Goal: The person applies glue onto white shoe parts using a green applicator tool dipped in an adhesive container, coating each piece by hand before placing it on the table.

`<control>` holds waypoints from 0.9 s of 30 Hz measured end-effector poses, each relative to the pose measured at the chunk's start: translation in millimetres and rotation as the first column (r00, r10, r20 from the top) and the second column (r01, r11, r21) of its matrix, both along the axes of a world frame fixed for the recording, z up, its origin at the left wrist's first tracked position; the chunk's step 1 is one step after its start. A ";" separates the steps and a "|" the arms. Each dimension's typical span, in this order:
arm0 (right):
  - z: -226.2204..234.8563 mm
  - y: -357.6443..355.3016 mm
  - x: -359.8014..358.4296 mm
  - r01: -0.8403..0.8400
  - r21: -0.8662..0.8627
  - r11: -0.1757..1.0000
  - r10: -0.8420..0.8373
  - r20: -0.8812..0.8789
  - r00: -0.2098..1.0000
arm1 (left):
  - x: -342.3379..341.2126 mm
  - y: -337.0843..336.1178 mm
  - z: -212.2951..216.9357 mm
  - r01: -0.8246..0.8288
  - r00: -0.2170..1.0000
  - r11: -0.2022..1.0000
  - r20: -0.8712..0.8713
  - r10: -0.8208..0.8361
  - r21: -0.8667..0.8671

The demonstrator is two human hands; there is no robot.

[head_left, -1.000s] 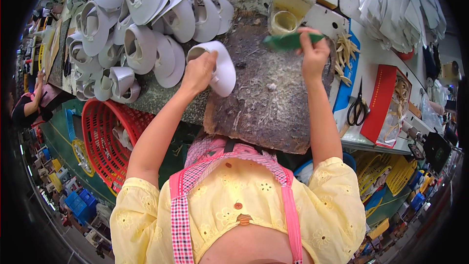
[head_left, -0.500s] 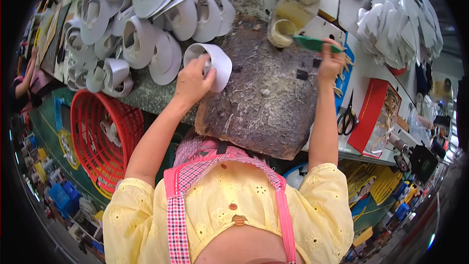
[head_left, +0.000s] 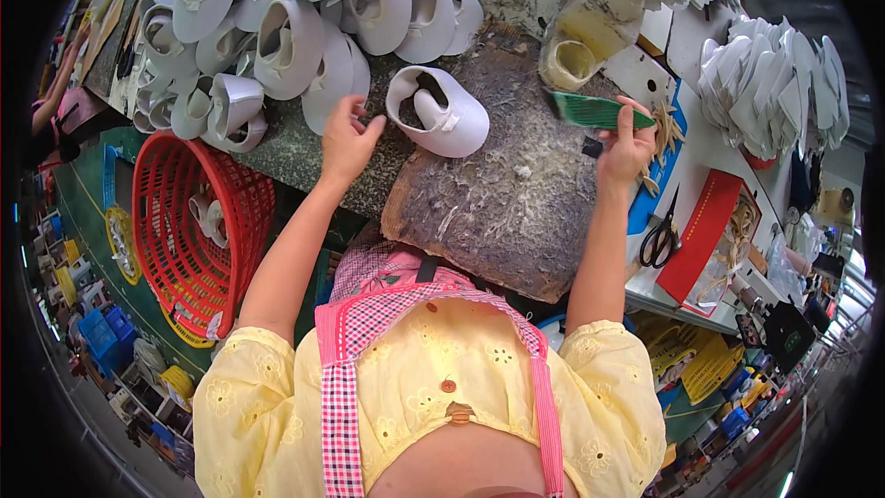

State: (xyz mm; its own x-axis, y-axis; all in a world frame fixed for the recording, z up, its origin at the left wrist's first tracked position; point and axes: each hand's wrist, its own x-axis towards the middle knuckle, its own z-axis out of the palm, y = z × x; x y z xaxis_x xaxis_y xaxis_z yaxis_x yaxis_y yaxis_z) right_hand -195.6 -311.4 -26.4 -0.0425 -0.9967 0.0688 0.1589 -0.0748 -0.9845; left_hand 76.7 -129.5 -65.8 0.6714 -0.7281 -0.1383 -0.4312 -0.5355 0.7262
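My left hand point(head_left: 351, 141) is empty, its fingers apart, just left of a white shoe upper point(head_left: 458, 120). That upper stands on the dark, glue-crusted board point(head_left: 498, 212), its opening turned upward and a pale rolled piece inside. My right hand point(head_left: 630, 146) grips a flat green brush-like tool point(head_left: 604, 111) near its right end. The tool's other end lies close below a round cup point(head_left: 570, 65) of yellowish paste. That cup belongs to a cloudy plastic container point(head_left: 590, 18) at the board's far edge.
Many white uppers point(head_left: 290, 46) are heaped at the far left. A red basket point(head_left: 152, 212) stands below the table's left side. To the right are black-handled scissors point(head_left: 660, 242), a red box point(head_left: 705, 235), a blue tray point(head_left: 643, 207) and stacked white pieces point(head_left: 770, 83).
My left hand has let go of the white upper and drawn back left. The right hand has lowered slightly with the green tool. The whole view has shifted a little.
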 end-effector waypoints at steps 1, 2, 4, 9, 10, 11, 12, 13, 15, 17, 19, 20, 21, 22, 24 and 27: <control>-0.9 9.5 11.9 -0.127 0.028 0.992 0.124 0.078 0.989 | -1.2 3.0 -5.2 0.010 1.000 1.000 -0.006 -0.010 0.004; -4.5 19.9 26.4 -0.165 0.044 0.985 0.156 0.167 0.974 | -3.0 3.3 -10.9 -0.008 0.983 1.000 -0.182 0.005 -0.013; -18.6 40.9 60.2 -0.324 0.024 0.946 0.324 0.000 0.946 | -8.2 0.2 -21.5 -0.087 0.899 0.996 -0.433 0.065 -0.032; -57.7 73.9 124.7 -0.385 -0.216 0.897 0.341 -0.214 0.915 | -16.2 -9.0 -29.5 -0.212 0.800 0.971 -0.591 0.107 -0.111; -61.6 75.4 129.9 -0.392 -0.263 0.882 0.349 -0.198 0.916 | -15.7 -10.5 -28.5 -0.222 0.790 0.969 -0.603 0.111 -0.113; -64.2 76.1 133.6 -0.408 -0.213 0.888 0.365 -0.213 0.906 | -14.9 -11.4 -27.2 -0.220 0.766 0.969 -0.635 0.099 -0.115; -65.0 75.0 134.8 -0.447 -0.144 0.883 0.406 -0.245 0.880 | -13.1 -12.2 -25.9 -0.232 0.776 0.966 -0.620 0.116 -0.111; -64.7 73.5 135.4 -0.422 -0.163 0.892 0.381 -0.230 0.895 | -11.1 -13.3 -24.7 -0.250 0.768 0.962 -0.627 0.127 -0.112; -61.7 69.4 134.6 -0.612 -0.279 0.740 0.594 -0.156 0.789 | -8.3 -15.0 -23.6 -0.309 0.742 0.945 -0.648 0.171 -0.105; -57.6 65.0 135.3 -0.581 -0.220 0.783 0.554 -0.177 0.814 | -7.0 -15.3 -23.4 -0.259 0.769 0.960 -0.624 0.135 -0.111; -53.5 61.1 138.0 -0.470 -0.151 0.870 0.429 -0.241 0.871 | -6.1 -15.1 -23.9 -0.221 0.790 0.969 -0.602 0.114 -0.106; -51.3 59.4 139.7 -0.543 -0.188 0.818 0.448 -0.383 0.808 | -5.3 -14.9 -24.0 -0.236 0.796 0.966 -0.591 0.129 -0.107; -48.9 57.7 141.6 -0.513 -0.265 0.816 0.418 -0.342 0.842 | -4.8 -14.2 -24.1 -0.231 0.794 0.966 -0.597 0.117 -0.118; -46.2 56.1 142.8 -0.641 -0.247 0.727 0.519 -0.414 0.748 | -4.0 -13.5 -24.1 -0.251 0.802 0.962 -0.579 0.148 -0.103; -40.5 52.4 144.1 -0.721 -0.257 0.643 0.629 -0.360 0.689 | -2.7 -12.0 -24.9 -0.295 0.782 0.952 -0.593 0.190 -0.084; -31.0 45.3 142.7 -0.664 -0.179 0.726 0.570 -0.381 0.727 | -1.9 -11.0 -27.5 -0.246 0.773 0.962 -0.623 0.119 -0.121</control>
State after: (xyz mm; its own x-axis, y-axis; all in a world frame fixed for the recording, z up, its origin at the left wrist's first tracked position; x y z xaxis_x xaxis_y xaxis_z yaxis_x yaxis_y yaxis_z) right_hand -52.9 -266.0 -57.3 0.6426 -0.7216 0.2575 -0.0067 -0.3414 -0.9399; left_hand 74.8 -140.6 -93.3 0.6170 -0.6543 -0.4373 0.2230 -0.3875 0.8945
